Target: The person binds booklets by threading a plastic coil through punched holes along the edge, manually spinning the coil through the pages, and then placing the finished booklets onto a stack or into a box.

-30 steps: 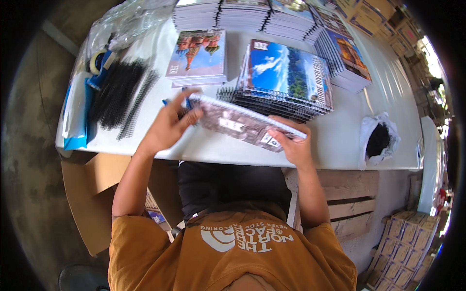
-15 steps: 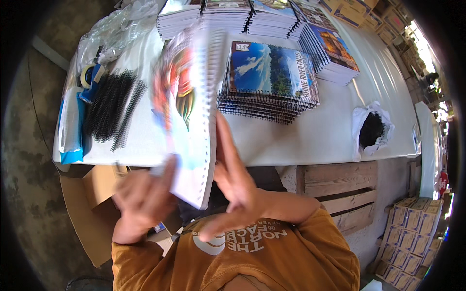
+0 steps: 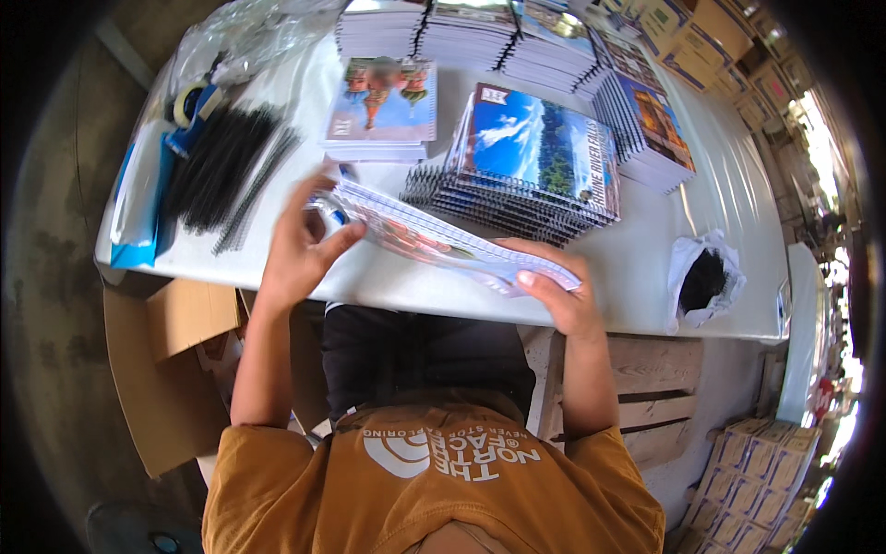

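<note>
My two hands hold an unbound booklet (image 3: 434, 238) of loose punched sheets just above the table's near edge, its row of holes turned upward. My left hand (image 3: 309, 235) is curled at the left end, beside a small shiny blue part I cannot make out. My right hand (image 3: 558, 288) pinches the right end, thumb on the near side. Just beyond lies a pile of similar uncoiled booklets (image 3: 378, 106). To its right is a stack of coil-bound books (image 3: 531, 138) with a blue-sky cover. Black plastic spiral coils (image 3: 226, 171) lie in a heap at the left.
A blue tape dispenser (image 3: 192, 120) and a blue-and-white package (image 3: 138, 203) sit at the table's left edge. More bound stacks (image 3: 466, 46) line the back. A white bag (image 3: 683, 263) with black contents lies at right. An open cardboard box (image 3: 166, 388) is below left.
The booklet has gone from upright to slanting sideways, lower over the near edge. My right hand has moved to its right end, my left up to its left end. The uncoiled pile behind now shows.
</note>
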### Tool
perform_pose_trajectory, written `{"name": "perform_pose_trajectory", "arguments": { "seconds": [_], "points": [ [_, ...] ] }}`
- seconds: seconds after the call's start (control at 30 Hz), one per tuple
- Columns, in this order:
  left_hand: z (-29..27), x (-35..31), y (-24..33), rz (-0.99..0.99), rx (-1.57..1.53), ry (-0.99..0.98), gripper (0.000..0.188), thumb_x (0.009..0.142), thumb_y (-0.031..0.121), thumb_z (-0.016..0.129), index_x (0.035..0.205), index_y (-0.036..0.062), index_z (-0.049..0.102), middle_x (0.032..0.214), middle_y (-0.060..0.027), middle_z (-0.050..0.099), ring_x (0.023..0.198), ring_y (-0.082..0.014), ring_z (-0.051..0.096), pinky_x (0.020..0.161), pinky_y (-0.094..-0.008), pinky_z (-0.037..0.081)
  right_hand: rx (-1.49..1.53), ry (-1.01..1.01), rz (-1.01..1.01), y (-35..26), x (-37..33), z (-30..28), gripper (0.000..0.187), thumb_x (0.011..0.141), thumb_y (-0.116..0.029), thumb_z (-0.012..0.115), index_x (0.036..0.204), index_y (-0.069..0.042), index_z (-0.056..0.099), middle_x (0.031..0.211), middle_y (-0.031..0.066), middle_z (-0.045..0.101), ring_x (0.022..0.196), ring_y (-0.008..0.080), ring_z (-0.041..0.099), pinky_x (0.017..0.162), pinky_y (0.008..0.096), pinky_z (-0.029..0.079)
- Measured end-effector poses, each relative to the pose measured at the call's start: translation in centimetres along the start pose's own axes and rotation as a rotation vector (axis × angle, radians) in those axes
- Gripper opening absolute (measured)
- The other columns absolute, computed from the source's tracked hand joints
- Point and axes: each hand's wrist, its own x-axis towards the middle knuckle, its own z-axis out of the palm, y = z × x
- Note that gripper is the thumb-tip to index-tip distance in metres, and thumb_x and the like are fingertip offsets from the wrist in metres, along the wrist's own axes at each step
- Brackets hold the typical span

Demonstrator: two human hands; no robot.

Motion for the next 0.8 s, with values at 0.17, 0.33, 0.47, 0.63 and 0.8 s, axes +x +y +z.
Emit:
{"name": "perform_pose_trajectory", "arguments": {
  "seconds": [0.17,0.33,0.47,0.63,0.8],
  "points": [
    [3.5,1.0,-4.7,-0.052,-0.327,-0.443,0.027,0.087,0.016,0.058,0.106,-0.0042,0.055,0.096,-0.0057,0.062,0.087,-0.0116,0.054,0.082,-0.0267,0.042,-0.095,0.182,-0.011,3.6,0.4,-1.7,0.031,0.082,-0.01,0.062,0.11,0.003,0.058,0.099,0.0074,0.063,0.087,0.0118,0.057,0.078,0.0245,0.045],
    [4.5,0.6,-4.3,-0.148,-0.235,-0.39,0.033,0.092,0.026,0.051,0.111,-0.001,0.052,0.101,-0.0066,0.06,0.09,-0.0123,0.053,0.082,-0.027,0.042,-0.211,0.331,0.061,5.2,0.4,-0.9,0.028,0.08,-0.01,0.067,0.103,0.003,0.06,0.094,0.0063,0.063,0.084,0.0122,0.058,0.076,0.0257,0.046],
    [4.7,1.4,-4.7,-0.239,-0.464,-0.344,0.027,0.091,0.031,0.051,0.103,0.0068,0.055,0.06,0.006,0.041,0.051,-0.003,0.036,0.046,-0.0178,0.028,-0.205,0.343,-0.028,4.9,1.6,-1.1,0.028,0.08,-0.01,0.068,0.103,0.001,0.059,0.096,0.0055,0.063,0.087,0.0117,0.057,0.078,0.0262,0.045],
    [4.2,2.1,-3.7,-0.233,-0.665,-0.154,0.023,0.09,0.031,0.054,0.094,0.0094,0.059,0.053,0.0066,0.04,0.044,-0.0028,0.033,0.042,-0.0193,0.022,-0.228,0.328,0.036,4.8,1.8,-1.3,0.031,0.078,-0.008,0.068,0.106,0.002,0.056,0.1,0.0067,0.061,0.091,0.0137,0.055,0.082,0.0277,0.043],
    [4.7,2.0,-3.9,-0.211,-0.685,-0.066,0.022,0.088,0.031,0.057,0.09,0.0095,0.061,0.054,0.0064,0.041,0.044,-0.0032,0.033,0.042,-0.0197,0.022,-0.21,0.374,-0.085,4.8,2.3,-0.6,0.029,0.078,-0.009,0.069,0.102,0.003,0.059,0.095,0.0056,0.063,0.086,0.0115,0.056,0.078,0.0264,0.045]
  ]
}}
